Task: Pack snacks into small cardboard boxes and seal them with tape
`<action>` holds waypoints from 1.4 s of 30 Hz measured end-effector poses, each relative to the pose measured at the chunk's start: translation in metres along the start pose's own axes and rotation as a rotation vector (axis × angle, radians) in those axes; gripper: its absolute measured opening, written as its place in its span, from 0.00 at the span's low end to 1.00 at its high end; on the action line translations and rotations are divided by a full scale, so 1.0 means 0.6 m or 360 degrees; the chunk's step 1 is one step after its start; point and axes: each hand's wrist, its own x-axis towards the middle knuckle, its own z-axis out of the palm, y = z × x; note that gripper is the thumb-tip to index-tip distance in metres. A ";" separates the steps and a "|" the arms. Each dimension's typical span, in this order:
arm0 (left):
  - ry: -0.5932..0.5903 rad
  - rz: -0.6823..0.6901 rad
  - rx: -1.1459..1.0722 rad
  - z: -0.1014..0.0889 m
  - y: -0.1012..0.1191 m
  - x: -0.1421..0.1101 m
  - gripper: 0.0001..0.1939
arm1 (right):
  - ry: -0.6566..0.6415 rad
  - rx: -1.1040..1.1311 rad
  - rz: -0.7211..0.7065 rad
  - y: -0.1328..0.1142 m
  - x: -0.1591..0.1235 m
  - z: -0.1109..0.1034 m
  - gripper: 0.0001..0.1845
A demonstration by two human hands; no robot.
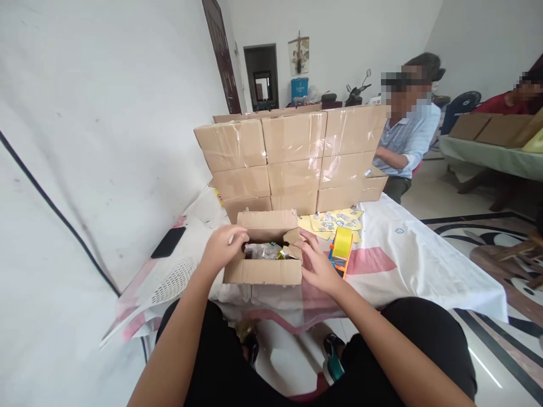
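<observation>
A small cardboard box (262, 272) stands with its top flaps up at the table's near edge. Clear plastic wrapping (263, 250) and something yellowish show inside; what is wrapped I cannot make out. My left hand (223, 247) grips the box's left side, thumb and fingers closed at the rim. On the opposite side, my right hand (317, 264) holds the right edge beside a torn, bent flap. A tape dispenser (340, 251) with a yellow roll and orange-and-blue frame lies just right of my right hand.
Stacked taped cartons (294, 158) form a wall behind the box. Yellow printed sheets (335, 219) lie before them. At left are a black phone (168, 242) and a white fly swatter (175, 281). A person (409, 135) sits beyond the stack; another is far right.
</observation>
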 end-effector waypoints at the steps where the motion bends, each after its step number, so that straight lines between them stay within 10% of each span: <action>1: 0.0094 -0.0046 -0.0045 -0.006 -0.013 0.004 0.19 | 0.0001 -0.0032 -0.0003 -0.003 0.005 -0.004 0.27; 8: 0.0155 -0.0208 -0.0599 0.027 -0.080 0.040 0.43 | 0.0020 -0.0091 -0.0053 -0.006 0.015 -0.016 0.15; 15: -0.0095 0.0002 -0.0743 0.023 -0.080 0.042 0.17 | 0.0297 0.0118 0.0149 -0.013 0.013 0.004 0.10; 22: -0.0302 0.0107 -0.0533 0.028 -0.035 0.014 0.26 | 0.0686 0.0814 0.0617 -0.009 0.029 0.026 0.19; 30: -0.0402 0.0102 -0.0043 0.012 0.014 0.005 0.22 | 0.0736 0.0681 0.0672 0.005 0.045 0.033 0.18; 33: -0.0116 0.0213 0.0451 0.045 0.082 -0.027 0.18 | 0.0794 0.0571 0.0687 0.004 0.053 0.043 0.19; 36: -0.0209 0.0564 0.0681 0.116 0.141 -0.071 0.24 | 0.0792 0.0476 0.0634 -0.002 0.049 0.044 0.20; 42: -0.0002 0.1051 0.0725 0.187 0.103 -0.083 0.22 | 0.1110 0.0079 0.0312 -0.003 0.000 -0.041 0.11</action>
